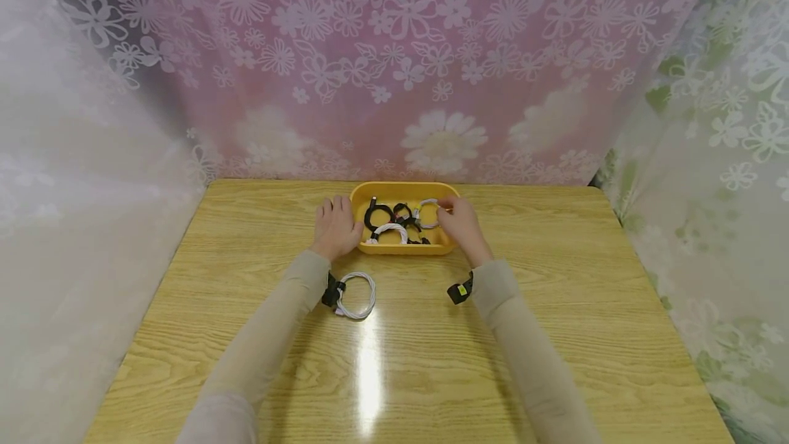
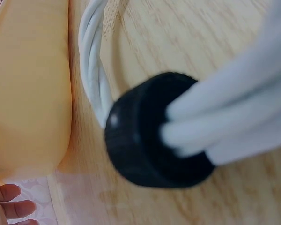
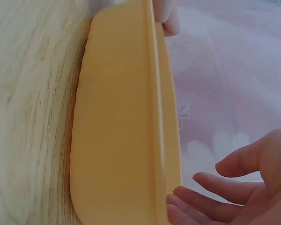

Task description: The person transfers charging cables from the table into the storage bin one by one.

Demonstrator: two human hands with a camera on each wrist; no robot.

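Observation:
A yellow plastic bin (image 1: pixel 403 250) stands near the table's far edge and holds several coiled cables. My left hand (image 1: pixel 335 226) rests against the bin's left end, its fingers pointing away and its thumb by the rim. At the right end, my right hand (image 1: pixel 462 226) reaches over the rim beside a thin white cable coil (image 1: pixel 421 206). The right wrist view shows its thumb and fingers (image 3: pixel 210 206) apart, with no cable visible between them. Also inside are a black cable coil (image 1: pixel 370 218) and a thicker white one (image 1: pixel 403 230).
On the table (image 1: pixel 419 362), just in front of the bin, lies another white cable coil (image 1: pixel 372 293) bound by a black band (image 2: pixel 131 140). It is close beside my left wrist. Floral curtains (image 1: pixel 444 74) hang behind the table and on both sides.

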